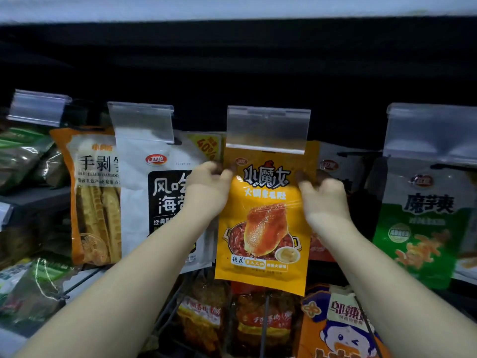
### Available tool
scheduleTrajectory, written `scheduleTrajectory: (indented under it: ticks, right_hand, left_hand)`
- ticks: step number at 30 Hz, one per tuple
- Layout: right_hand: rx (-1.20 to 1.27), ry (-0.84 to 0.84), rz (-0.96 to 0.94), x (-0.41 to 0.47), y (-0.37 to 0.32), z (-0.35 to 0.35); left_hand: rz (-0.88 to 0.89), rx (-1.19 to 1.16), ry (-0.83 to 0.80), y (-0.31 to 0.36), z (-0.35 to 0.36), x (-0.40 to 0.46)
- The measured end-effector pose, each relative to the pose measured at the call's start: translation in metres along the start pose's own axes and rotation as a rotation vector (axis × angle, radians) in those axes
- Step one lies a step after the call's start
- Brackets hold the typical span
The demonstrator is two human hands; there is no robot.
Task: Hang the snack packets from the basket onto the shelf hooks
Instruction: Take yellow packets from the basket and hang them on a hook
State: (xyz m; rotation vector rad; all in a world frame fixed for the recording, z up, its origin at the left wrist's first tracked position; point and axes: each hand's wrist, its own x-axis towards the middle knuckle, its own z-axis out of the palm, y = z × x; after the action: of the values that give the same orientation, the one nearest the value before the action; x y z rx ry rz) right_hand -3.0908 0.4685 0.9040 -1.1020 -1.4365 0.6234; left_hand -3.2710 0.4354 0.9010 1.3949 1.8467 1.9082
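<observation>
A yellow snack packet (pixel 263 228) with a hotpot picture hangs upright in front of me, its top edge tucked behind a clear plastic label holder (pixel 268 129) at the end of a shelf hook. My left hand (pixel 206 192) pinches the packet's upper left edge. My right hand (pixel 322 195) pinches its upper right edge. The hook itself and the packet's hanging hole are hidden behind the label holder. The basket is out of view.
Hanging packets flank it: a white seaweed packet (pixel 144 192) and an orange bamboo packet (pixel 90 197) on the left, a green-and-grey packet (pixel 423 223) on the right, each under its own label holder. Below lie red-brown snack packs (pixel 260 324) and an orange cartoon bag (pixel 335 329).
</observation>
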Motion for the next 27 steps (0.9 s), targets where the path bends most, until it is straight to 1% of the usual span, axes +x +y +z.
scheduleTrajectory:
  ticks: [3, 4, 6, 8, 10, 12, 13, 14, 16, 18, 21, 23, 25, 27]
  right_hand:
    - [0.008, 0.021, 0.012, 0.003, 0.002, 0.003]
    - [0.005, 0.049, 0.007, 0.003, 0.003, 0.002]
    - [-0.043, 0.109, -0.032, -0.002, 0.004, 0.000]
    - [-0.089, 0.124, -0.097, -0.013, 0.004, -0.001]
    - [-0.176, 0.158, -0.220, -0.027, 0.007, -0.002]
    - [-0.260, 0.233, -0.449, -0.046, 0.010, 0.001]
    - [-0.286, 0.226, -0.583, -0.056, 0.010, 0.006]
    - [-0.307, 0.168, -0.702, -0.069, 0.010, 0.013]
    - [-0.355, -0.036, -0.887, -0.100, 0.012, 0.035]
    - [-0.423, -0.216, -1.026, -0.140, 0.017, 0.063]
    - [-0.524, -0.444, -1.208, -0.201, 0.029, 0.106]
    - [-0.516, -0.603, -1.241, -0.239, 0.041, 0.133]
    - [-0.510, -0.725, -1.237, -0.272, 0.058, 0.160]
    - [-0.513, -0.884, -1.237, -0.305, 0.081, 0.185]
  left_hand:
    - [-0.036, 0.129, -0.002, 0.003, 0.002, 0.004]
    - [-0.032, 0.114, -0.013, 0.000, 0.001, 0.004]
    - [-0.015, 0.004, -0.053, -0.005, -0.005, -0.002]
    - [0.060, -0.013, -0.073, -0.007, -0.016, -0.018]
    - [0.176, 0.026, -0.071, -0.010, -0.030, -0.036]
    - [0.299, 0.115, -0.047, -0.014, -0.049, -0.060]
    - [0.353, 0.192, -0.028, -0.018, -0.061, -0.072]
    - [0.398, 0.291, -0.010, -0.023, -0.073, -0.086]
    - [0.466, 0.523, 0.050, -0.039, -0.098, -0.112]
    - [0.466, 0.662, 0.080, -0.063, -0.123, -0.139]
    - [0.312, 0.833, -0.009, -0.109, -0.167, -0.183]
    - [0.189, 0.965, -0.050, -0.146, -0.199, -0.216]
    - [0.000, 1.063, -0.100, -0.184, -0.229, -0.252]
    - [-0.229, 1.086, -0.173, -0.222, -0.254, -0.291]
